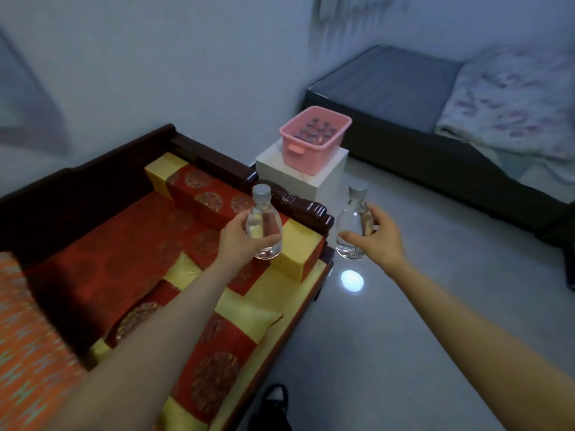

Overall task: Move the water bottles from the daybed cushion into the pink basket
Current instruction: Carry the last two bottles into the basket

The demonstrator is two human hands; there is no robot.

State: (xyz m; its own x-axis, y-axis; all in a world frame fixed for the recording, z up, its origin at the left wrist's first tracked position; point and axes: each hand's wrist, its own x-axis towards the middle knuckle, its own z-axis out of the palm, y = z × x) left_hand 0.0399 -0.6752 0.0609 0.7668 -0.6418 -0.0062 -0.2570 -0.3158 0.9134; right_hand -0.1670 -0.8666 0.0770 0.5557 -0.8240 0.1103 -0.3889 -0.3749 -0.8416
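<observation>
Both hands are loaded. The left hand (236,236), at centre frame, has its fingers wrapped about the lower body of a clear water bottle (264,225), held upright, cap uppermost, in the air over the yellow bolster end at the near corner of the daybed (130,244). The right hand (378,236), just right of centre, is closed in like manner on a second bottle (354,227), also upright, hanging over bare floor (404,321) beyond the daybed's edge. Neither bottle touches the cushion or anything else.

The pink basket (314,141) stands above centre on a white pedestal (298,178), set between the daybed's carved end rail and the dark low bed (404,98) at upper right. Several bottle caps show inside it, upright and close-packed (an exact count is not possible at this blur). No further bottles can be seen on the visible cushion; the lower left of the frame is smeared and cannot be vouched for.

Assessment: the step in hand is the carry, with pick-up complete and placement not begun. The task appears well advanced.

Next move requires both bottles brought forward and up over the basket rim, then lowered one at a time into what gaps remain. Room inside looks tight, so a bottle set down carelessly could knock its neighbours or tip.
</observation>
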